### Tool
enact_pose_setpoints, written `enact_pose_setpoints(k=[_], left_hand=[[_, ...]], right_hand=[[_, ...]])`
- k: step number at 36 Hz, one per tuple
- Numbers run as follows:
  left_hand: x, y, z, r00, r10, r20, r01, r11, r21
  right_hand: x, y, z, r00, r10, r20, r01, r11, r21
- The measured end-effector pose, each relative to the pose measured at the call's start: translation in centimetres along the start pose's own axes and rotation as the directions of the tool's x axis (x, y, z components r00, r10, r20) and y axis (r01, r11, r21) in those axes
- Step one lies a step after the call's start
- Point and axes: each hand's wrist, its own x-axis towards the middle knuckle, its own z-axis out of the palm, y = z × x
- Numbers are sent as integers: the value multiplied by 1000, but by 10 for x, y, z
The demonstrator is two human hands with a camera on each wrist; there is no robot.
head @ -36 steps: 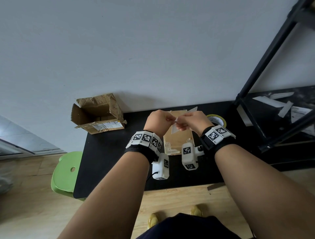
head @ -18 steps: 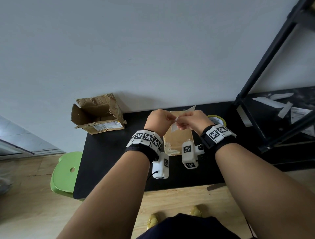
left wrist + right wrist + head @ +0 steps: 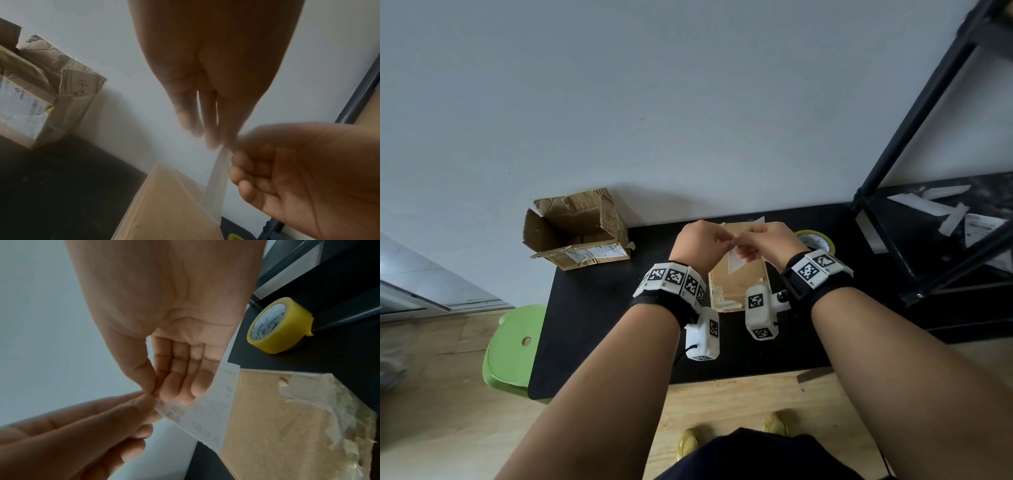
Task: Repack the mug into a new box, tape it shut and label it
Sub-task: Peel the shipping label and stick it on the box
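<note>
Head view: label barely shifted from a second ago, both hands remain over the taped box mid-surface. Left hand and right hand each pinch the label's top corner, grip clenched on it; backing probably being peeled. Mug unseen, presumably boxed.

Label print blurred, unreadable

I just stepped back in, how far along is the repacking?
Done, it seems: the new box lies closed, tape glossy on its end. In hand: left hand and right hand pinch the label above it. Left: sticking it on.
</note>
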Motion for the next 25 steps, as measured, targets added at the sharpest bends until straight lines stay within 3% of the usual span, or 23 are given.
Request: enact_pose_setpoints(k=[12, 25], left_hand=[[-4, -1, -5, 999, -39, -1, 39, 997, -62], [-4, 0, 1, 999, -30, 10, 31, 994, -101]], right_hand=[[4, 4, -1, 997, -42, 71, 45, 998, -44], [0, 6, -3, 998, -59, 27, 59, 998, -14]])
